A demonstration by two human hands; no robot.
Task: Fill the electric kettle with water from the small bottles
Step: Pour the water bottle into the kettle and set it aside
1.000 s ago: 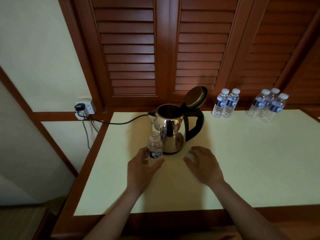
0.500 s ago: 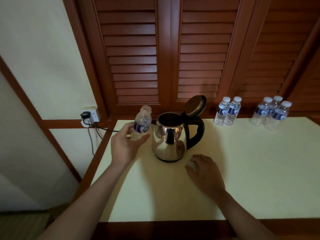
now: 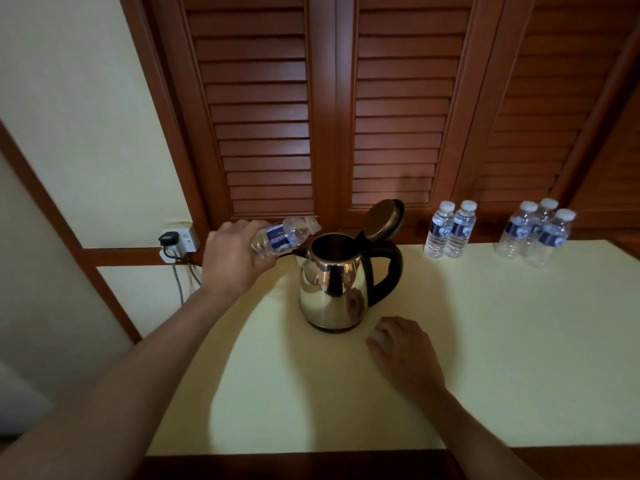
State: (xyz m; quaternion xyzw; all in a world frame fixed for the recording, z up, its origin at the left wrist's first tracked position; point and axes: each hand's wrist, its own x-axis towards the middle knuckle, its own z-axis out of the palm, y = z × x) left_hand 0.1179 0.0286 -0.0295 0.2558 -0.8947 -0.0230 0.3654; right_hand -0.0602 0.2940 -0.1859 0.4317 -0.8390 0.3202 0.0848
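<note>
The left hand [image 3: 235, 261] wraps its grip round the bottle [image 3: 282, 234], tipped neck-first over the rim of the kettle [image 3: 332, 285], lid [image 3: 382, 220] up, ready to pour, while the right hand [image 3: 405, 355] rests on the surface [image 3: 519, 341] beside the kettle's base, cupping a small white cap [image 3: 379, 336], likely kept for recapping.

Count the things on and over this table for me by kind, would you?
Capped water bottles standing on the table: 5, a pair and a trio
Open water bottle tilted in the left hand: 1
Electric kettle, lid up: 1
Small white cap held by the right hand: 1
Total: 8
</note>
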